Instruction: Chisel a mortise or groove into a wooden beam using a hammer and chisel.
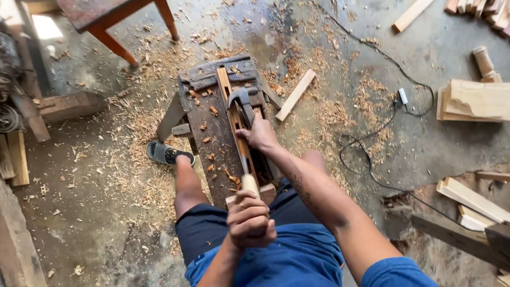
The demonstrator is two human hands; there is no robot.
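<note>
1. The left hand [249, 220] is closed in a fist around the pale wooden handle of an adze [241, 106], close to the body.
2. The adze has a long, thin handle running away from the left hand to a curved grey metal head, which rests on the wooden strip [234, 114].
3. The right hand [260, 133] lies farther out, fingers pressed down on the wooden strip just beside the adze head.
4. The strip is narrow, orange-brown, lying lengthwise on a dark, worn desk [204, 127] strewn with chips.
5. Wood shavings [149, 127] cover the floor left of both hands.
</note>
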